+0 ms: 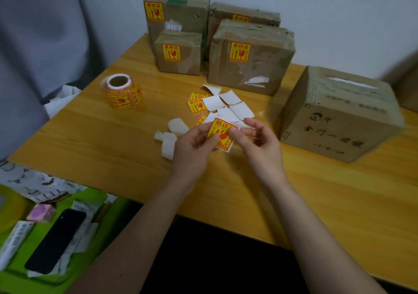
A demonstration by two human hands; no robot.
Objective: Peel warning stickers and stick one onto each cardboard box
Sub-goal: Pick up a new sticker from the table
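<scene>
Both hands pinch one yellow-and-red square warning sticker (221, 135) above the wooden table (113, 139); left hand (194, 145) holds its lower-left edge; right hand (260, 143) nips its upper-right corner; the unstickered brown cardboard box (339, 117) sits right of the grip.

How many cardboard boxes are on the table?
5: tall box back left, small box before it, back box mostly hidden, middle box, unstickered big box right. Another may sit at the right edge.

**易碎品 on every warning sticker we can read**

We read red "易碎品" over a broken-glass sign on the yellow sticker (222, 135) in our hands, and again on the small box (178, 53) and the tall box (176, 13). The big carton (339, 117) carries dark printed characters, too blurred to read.
</scene>
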